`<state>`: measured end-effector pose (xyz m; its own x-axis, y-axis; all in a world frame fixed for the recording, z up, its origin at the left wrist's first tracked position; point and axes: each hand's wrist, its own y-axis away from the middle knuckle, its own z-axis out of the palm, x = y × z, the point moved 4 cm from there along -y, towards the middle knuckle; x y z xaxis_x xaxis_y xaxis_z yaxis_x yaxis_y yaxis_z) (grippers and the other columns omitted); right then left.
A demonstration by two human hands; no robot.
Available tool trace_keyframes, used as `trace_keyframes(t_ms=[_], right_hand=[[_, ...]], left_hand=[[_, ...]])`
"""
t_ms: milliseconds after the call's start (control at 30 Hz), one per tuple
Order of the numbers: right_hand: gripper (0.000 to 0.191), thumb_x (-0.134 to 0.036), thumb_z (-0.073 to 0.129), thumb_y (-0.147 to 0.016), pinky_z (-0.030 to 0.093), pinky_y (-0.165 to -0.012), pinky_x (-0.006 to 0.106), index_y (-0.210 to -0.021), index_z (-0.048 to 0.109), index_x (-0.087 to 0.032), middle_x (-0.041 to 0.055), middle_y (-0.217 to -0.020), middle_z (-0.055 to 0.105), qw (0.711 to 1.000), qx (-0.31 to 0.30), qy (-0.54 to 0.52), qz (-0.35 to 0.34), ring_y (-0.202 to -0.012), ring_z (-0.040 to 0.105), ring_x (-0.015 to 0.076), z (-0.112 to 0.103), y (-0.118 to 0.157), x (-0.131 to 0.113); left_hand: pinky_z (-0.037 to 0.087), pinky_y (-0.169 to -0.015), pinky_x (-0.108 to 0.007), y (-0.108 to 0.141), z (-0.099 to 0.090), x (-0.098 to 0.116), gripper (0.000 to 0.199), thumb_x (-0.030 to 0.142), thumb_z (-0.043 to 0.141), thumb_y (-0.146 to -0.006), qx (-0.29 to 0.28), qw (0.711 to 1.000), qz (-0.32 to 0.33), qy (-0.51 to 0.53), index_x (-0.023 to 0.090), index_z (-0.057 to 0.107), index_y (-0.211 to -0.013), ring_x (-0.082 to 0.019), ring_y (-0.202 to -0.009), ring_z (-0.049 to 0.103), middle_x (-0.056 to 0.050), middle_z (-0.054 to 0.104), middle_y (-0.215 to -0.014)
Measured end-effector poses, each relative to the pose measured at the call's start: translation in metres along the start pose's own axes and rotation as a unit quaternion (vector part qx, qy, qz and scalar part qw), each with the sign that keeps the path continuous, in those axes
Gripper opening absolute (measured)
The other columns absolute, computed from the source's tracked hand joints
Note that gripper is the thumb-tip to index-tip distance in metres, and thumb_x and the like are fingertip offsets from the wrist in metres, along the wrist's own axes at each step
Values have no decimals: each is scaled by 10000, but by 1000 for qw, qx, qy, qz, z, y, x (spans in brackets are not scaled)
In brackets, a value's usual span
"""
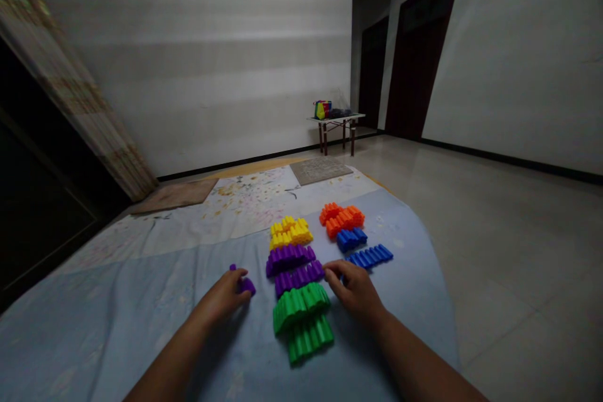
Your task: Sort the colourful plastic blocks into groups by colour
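Observation:
My left hand [232,294] is closed around purple pieces [246,286] left of the rows, one small end sticking out past the fingers. At the right end of the lower purple row [299,277], my right hand [351,289] has its fingertips pinched together at the last piece. Another purple row [291,259] lies just above, with yellow pieces [291,232] behind it. Green pieces [301,306] lie in two rows nearest me. To the right are orange pieces [343,220], a blue bunch [352,239] and a blue row [372,257].
A blue and floral cloth [155,276] covers the surface under the pieces. At its far side lie a grey mat [320,171] and a brown mat [176,195]. A small table [358,116] with a colourful item [322,110] stands by the wall.

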<state>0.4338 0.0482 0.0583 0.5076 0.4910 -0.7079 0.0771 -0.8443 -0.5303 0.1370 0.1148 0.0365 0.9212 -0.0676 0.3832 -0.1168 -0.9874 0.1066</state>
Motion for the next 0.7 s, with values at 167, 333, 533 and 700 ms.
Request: trace_keyframes(t_ms=[167,333,533,700], right_hand=[[186,-253,481,-850,446,-603,238,-860,651,-179,30,-747,670,1000,-1,0,6,-660,592,134,1,1,2],[184,-246,476,-850,442,-596,240,-868,649,-184,30,-748,672,1000,-1,-3,-1,-651,588,133,3,1,2],[177,-240,485,-844,444,-597,236,-873,652,-192,25,-746,671,1000,3,-6,-2,-648,593,133,3,0,3],[180,-240,482,-845,449,-615,238,-862,652,-185,28,-751,670,1000,1,-2,6,-646,592,131,1,-1,3]], left_hand=[[446,-762,-306,2,-1,-2,419,392,572,-621,-7,1000,-6,-1,132,631,-944,-216,-823,607,-95,648,-924],[455,-746,-302,3,-21,16,416,437,573,-637,21,999,-7,49,148,640,-928,-212,-823,606,-81,660,-924],[460,-782,-328,-5,-43,67,481,471,546,-684,73,992,66,81,155,602,-1042,-188,-805,584,-77,627,-991],[457,-788,-330,-17,-36,93,456,418,564,-675,45,992,95,73,155,604,-1045,-189,-816,571,-68,617,-962]])
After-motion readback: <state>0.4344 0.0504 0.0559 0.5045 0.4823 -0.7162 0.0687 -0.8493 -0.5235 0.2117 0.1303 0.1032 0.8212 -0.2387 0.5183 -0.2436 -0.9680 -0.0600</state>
